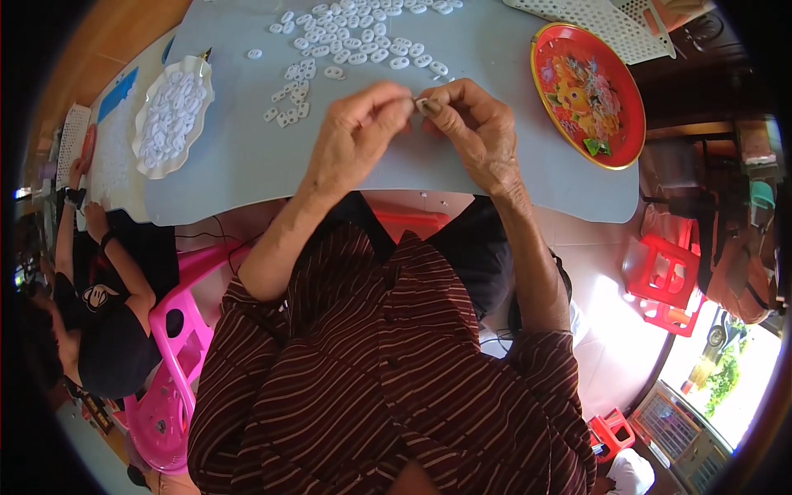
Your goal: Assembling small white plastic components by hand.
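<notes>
Above the near part of the grey table (247, 181), both hands are raised with their fingertips almost meeting. My left hand (360, 124) is closed in a pinch; what its thumb and finger hold, if anything, is too small to make out. A small white piece (423, 105) shows between the thumb and finger of my right hand (478, 128). Beyond the hands lie many white oval plastic pieces (357, 58) with two holes each. Smaller squarish white pieces (293, 95) form a loose group left of them.
At left stands a white scalloped dish (206, 87) heaped with white ovals. A red round tray (544, 91) with wrapped sweets sits at right, near a white perforated basket (569, 16). Another person (115, 305) works at far left beside a pink chair (177, 363). Red stools (668, 268) stand at right.
</notes>
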A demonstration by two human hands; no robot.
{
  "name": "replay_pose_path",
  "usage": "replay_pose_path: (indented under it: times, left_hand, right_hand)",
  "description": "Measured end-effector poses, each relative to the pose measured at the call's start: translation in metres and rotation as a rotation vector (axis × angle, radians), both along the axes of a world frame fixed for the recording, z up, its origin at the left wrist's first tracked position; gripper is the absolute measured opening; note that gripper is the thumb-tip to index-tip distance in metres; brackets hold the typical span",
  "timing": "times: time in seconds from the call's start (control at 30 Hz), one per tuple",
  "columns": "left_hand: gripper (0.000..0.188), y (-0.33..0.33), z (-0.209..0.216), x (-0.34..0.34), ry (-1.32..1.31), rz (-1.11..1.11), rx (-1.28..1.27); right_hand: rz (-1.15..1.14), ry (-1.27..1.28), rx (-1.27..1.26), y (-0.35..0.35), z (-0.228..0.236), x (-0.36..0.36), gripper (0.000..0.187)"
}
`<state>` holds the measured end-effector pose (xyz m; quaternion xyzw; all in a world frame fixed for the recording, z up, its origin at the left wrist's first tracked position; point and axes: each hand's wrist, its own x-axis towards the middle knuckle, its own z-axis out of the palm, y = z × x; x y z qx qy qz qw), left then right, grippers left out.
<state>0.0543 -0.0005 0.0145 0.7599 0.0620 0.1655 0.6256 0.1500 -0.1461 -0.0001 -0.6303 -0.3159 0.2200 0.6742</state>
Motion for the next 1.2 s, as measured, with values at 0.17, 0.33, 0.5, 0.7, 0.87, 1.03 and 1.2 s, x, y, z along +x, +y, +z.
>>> replay_pose_path:
  times: [0.17, 0.33, 0.5, 0.7, 0.87, 1.03, 1.2]
  left_hand:
    - [0.005, 0.036, 0.004, 0.039, -0.228, 0.105, 0.787]
    - [0.005, 0.044, -0.007, 0.058, -0.130, -0.039, 1.056]
    - [0.012, 0.039, -0.007, 0.060, -0.101, -0.100, 1.138]
    - [0.018, 0.028, 0.007, 0.038, 0.199, -0.018, 0.351]
    - [0.026, 0.016, -0.006, 0.023, 0.101, -0.073, -0.304]
    - [0.020, 0.006, 0.000, 0.018, 0.141, -0.088, -0.119]
    - [0.015, 0.004, 0.001, 0.018, 0.177, -0.087, -0.022]
  right_hand:
    - [-0.036, 0.138, -0.018, 0.000, 0.009, -0.003, 0.012]
    - [-0.049, 0.048, -0.019, 0.001, 0.005, -0.003, 0.011]
    - [-0.039, 0.047, -0.001, 0.001, 0.004, -0.001, 0.010]
    - [-0.078, 0.057, 0.071, -0.001, -0.001, 0.002, 0.011]
    - [-0.109, 0.144, 0.156, -0.001, 0.002, 0.002, 0.012]
    - [-0.063, 0.199, 0.260, 0.001, 0.003, 0.000, 0.014]
    - [-0.061, 0.109, 0.206, 0.001, 0.003, -0.001, 0.012]
